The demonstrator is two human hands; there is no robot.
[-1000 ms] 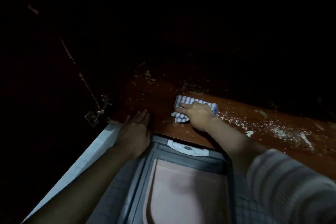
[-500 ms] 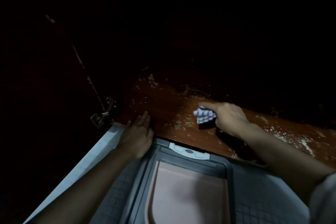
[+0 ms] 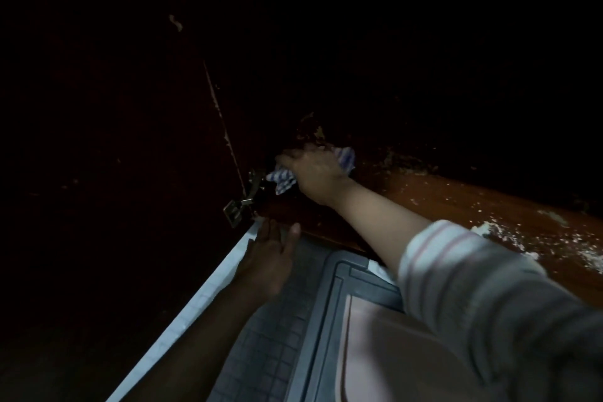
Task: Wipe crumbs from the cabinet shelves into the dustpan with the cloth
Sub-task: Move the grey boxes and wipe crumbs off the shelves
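since earlier, right grip (image 3: 315, 170), clutching the cloth (image 3: 283, 180), had moved to the shelf (image 3: 424, 196) corner beside the hinge (image 3: 239, 206). left grip (image 3: 270, 254) lay spread below the hinge. crumbs (image 3: 522, 238) well right of the hinge remained, none visibly in the dustpan (image 3: 329, 303).

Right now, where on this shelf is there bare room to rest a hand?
The shelf is mostly bare in the middle, between the forearm and the crumbs at right. The left corner is crowded: the cloth is bunched beside the hinge. Along the front edge, the dustpan sits close below.
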